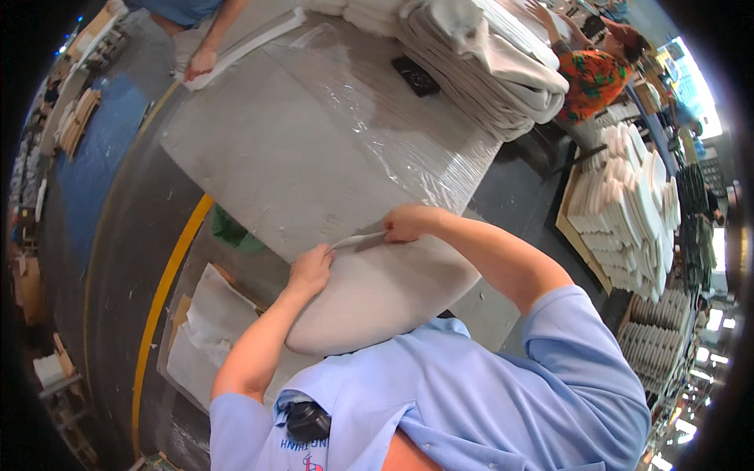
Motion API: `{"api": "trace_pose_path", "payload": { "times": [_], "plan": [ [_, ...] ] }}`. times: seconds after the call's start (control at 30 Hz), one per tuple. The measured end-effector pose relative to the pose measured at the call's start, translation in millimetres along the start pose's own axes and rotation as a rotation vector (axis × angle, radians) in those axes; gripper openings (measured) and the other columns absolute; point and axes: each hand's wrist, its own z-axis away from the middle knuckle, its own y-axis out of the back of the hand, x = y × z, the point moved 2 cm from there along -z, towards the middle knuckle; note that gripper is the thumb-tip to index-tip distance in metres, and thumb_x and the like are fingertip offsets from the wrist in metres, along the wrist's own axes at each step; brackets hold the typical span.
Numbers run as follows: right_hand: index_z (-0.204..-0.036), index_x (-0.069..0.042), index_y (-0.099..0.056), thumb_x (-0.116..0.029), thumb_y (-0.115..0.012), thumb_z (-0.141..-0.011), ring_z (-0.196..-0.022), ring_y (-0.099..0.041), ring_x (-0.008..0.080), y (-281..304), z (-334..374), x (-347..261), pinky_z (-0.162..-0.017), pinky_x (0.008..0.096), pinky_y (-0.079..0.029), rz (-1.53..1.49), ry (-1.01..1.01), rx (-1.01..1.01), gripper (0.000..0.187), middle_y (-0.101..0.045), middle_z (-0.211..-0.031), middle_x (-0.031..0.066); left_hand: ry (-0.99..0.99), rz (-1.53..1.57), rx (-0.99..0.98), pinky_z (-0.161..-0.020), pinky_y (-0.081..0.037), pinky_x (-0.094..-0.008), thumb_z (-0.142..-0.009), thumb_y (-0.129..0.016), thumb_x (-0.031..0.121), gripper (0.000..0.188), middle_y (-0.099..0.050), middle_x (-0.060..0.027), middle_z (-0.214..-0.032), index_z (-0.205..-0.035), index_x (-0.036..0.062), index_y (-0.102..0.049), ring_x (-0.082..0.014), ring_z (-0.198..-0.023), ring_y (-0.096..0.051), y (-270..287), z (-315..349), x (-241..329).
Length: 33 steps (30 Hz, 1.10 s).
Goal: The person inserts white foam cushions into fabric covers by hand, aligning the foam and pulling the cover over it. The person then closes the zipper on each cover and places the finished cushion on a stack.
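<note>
A light grey cushion (385,286) with a smooth fabric cover and a rounded outline rests against my body at the table's near edge. My left hand (312,269) is closed on the cover's edge at the cushion's upper left corner. Higher and to the right, my right hand (408,223) pinches the same edge, fingers curled in. Between the two hands a fold or opening of the cover shows as a darker strip. What lies inside it cannot be seen.
A grey table (251,133), partly under clear plastic film, spreads ahead. Folded pale covers (479,63) are piled on it beside a black object (416,76). One co-worker's hand (202,63) is at the far left corner; another person (593,78) stands far right. White pads (620,208) are stacked right.
</note>
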Motion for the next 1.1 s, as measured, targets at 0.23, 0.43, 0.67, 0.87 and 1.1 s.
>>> {"api": "trace_pose_path", "payload": {
  "times": [0.23, 0.43, 0.67, 0.87, 1.1],
  "plan": [
    [-0.111, -0.016, -0.073, -0.037, -0.067, -0.098, -0.103, -0.072, 0.0378, -30.2, -0.9, -1.1, -0.087, 0.0518, -0.055, -0.244, 0.036, 0.503, 0.026, -0.077, -0.103, 0.0119, -0.001, -0.223, 0.086, -0.083, -0.051, -0.0601, -0.110, -0.050, 0.036, 0.035, -0.073, -0.0257, -0.095, -0.105, 0.0051, -0.065, -0.0479, -0.095, -0.070, -8.0, -1.1, -1.8],
    [-0.104, -0.015, -0.072, -0.032, -0.067, -0.098, -0.093, -0.071, 0.0421, -37.5, -2.1, 3.8, -0.080, 0.0528, -0.055, -0.418, 0.056, 0.639, 0.019, -0.075, -0.092, 0.0163, -0.048, -0.221, 0.260, -0.072, -0.052, -0.0593, -0.108, -0.056, 0.031, 0.029, -0.072, -0.0230, -0.085, -0.096, 0.0059, -0.062, -0.0467, -0.082, -0.071, -19.4, -8.4, -6.1],
    [-0.103, -0.013, -0.072, -0.028, -0.069, -0.096, -0.093, -0.071, 0.0406, -39.1, -14.6, 9.6, -0.080, 0.0508, -0.055, -0.429, 0.126, 0.688, 0.016, -0.075, -0.094, 0.0155, -0.042, -0.160, 0.277, -0.070, -0.052, -0.0550, -0.105, -0.063, 0.029, 0.025, -0.071, -0.0219, -0.084, -0.097, 0.0056, -0.062, -0.0462, -0.081, -0.069, -13.2, -16.9, -6.2],
    [-0.115, -0.008, -0.074, -0.029, -0.067, -0.102, -0.106, -0.073, 0.0352, -6.5, 21.2, 38.9, -0.090, 0.0449, -0.056, -0.641, 0.111, 0.641, 0.025, -0.076, -0.114, 0.0163, 0.077, 0.165, 0.424, -0.089, -0.053, -0.0472, -0.106, -0.062, 0.034, 0.032, -0.072, -0.0182, -0.113, -0.117, 0.0041, -0.067, -0.0361, -0.106, -0.069, 36.4, 9.8, -24.0],
    [-0.152, 0.001, -0.052, -0.053, -0.058, -0.107, -0.131, -0.064, 0.0375, -10.4, 142.0, 103.2, -0.108, 0.0444, -0.052, -0.653, -0.274, 0.348, 0.070, -0.064, -0.140, 0.0287, 0.525, 0.213, 0.094, -0.116, -0.041, -0.0477, -0.109, -0.057, 0.038, 0.065, -0.053, -0.0322, -0.150, -0.155, -0.0059, -0.044, -0.0450, -0.140, -0.051, 39.3, 160.8, -12.0]
  ]
}}
